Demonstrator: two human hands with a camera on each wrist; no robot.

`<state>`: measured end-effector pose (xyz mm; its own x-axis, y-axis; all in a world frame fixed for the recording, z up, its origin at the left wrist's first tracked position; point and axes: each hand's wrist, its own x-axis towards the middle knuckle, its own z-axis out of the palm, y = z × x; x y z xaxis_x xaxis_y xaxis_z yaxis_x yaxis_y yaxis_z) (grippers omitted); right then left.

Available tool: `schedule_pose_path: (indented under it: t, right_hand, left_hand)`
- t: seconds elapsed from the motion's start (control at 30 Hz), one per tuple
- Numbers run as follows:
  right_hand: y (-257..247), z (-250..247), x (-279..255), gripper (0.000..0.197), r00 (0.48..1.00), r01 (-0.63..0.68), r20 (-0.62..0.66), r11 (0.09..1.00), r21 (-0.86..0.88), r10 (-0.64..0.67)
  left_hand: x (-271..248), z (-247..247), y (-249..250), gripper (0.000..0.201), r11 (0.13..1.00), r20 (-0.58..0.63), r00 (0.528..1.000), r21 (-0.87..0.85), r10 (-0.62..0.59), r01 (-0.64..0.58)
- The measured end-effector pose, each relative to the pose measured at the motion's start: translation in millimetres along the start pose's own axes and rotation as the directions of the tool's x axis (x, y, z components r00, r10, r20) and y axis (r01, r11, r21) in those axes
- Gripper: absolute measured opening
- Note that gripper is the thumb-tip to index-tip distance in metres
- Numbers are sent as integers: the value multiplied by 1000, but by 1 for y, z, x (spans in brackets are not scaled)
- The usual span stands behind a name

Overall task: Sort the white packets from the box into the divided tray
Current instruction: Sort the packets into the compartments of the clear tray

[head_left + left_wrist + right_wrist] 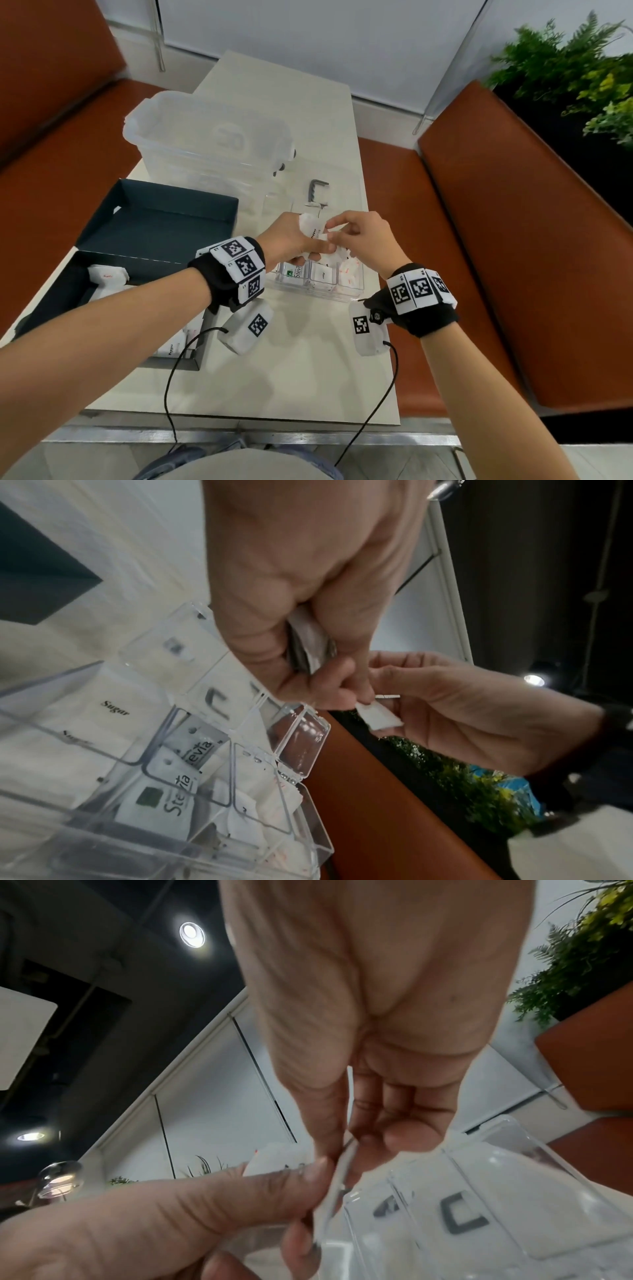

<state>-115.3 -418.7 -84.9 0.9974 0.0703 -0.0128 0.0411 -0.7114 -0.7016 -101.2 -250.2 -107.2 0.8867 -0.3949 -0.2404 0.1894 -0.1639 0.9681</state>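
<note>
Above the clear divided tray (317, 295), my left hand (310, 245) grips a small stack of white packets (311, 224). My right hand (331, 233) meets it from the right and pinches one packet (380, 718) at the stack's edge, between thumb and fingers. The tray's compartments hold Sugar packets (114, 710), Stevia packets (161, 802) and other white packets (349, 275). To the left lies the dark box (51, 294) with more white packets (107, 274) inside. In the right wrist view the pinched packet (337, 1175) shows edge-on.
The dark box lid (164, 219) lies behind the box. A large clear plastic bin (209, 137) stands at the back of the table. The tray's clear lid with a grey handle (317, 190) is folded open behind it. Orange bench seats (496, 240) flank the table.
</note>
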Motion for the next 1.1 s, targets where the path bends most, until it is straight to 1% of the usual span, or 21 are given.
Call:
schedule_pose_path:
  t: [0.1,0.17,0.2,0.27,0.33,0.4,0.5,0.7,0.8,0.87,0.97,1.1]
  right_hand:
    - [11,1,6,6,995,-51,-80,996,68,57]
    - [19,5,11,7,984,-116,-122,987,111,129]
    - [23,9,13,8,979,-150,-124,982,111,164]
    - [29,18,17,11,972,-210,-96,975,66,216]
    - [33,28,20,12,970,-239,-52,971,6,239]
    - [35,36,22,12,968,-250,-32,968,-34,249]
    - [37,46,22,11,962,-272,-27,959,-82,270]
    - [42,58,19,8,957,-291,-17,949,-124,291]
    - [44,64,17,11,960,-279,-37,944,-177,277]
    - [44,69,17,14,970,-239,-37,931,-277,239]
    - [43,70,16,19,980,-176,4,882,-438,198]
    - [44,64,16,21,990,-110,14,825,-554,142]
  left_hand:
    - [2,2,-1,25,1000,-96,995,-12,-29,28]
    - [1,1,-1,24,990,-156,983,-111,-101,84]
    - [1,0,-1,23,977,-164,976,-180,-143,113]
    - [-2,-4,1,23,936,-143,966,-312,-213,161]
    - [-6,-9,2,25,889,-112,958,-415,-263,195]
    - [-10,-14,2,23,855,-88,955,-473,-285,211]
    - [-14,-19,1,24,836,-61,956,-504,-288,219]
    - [-18,-23,0,25,828,-51,957,-517,-285,218]
    - [-18,-23,0,26,830,-49,958,-513,-283,219]
    - [-19,-23,0,26,835,-49,958,-504,-282,220]
    - [-19,-24,0,26,837,-49,958,-501,-282,221]
    - [-18,-26,1,26,828,-40,958,-514,-284,224]
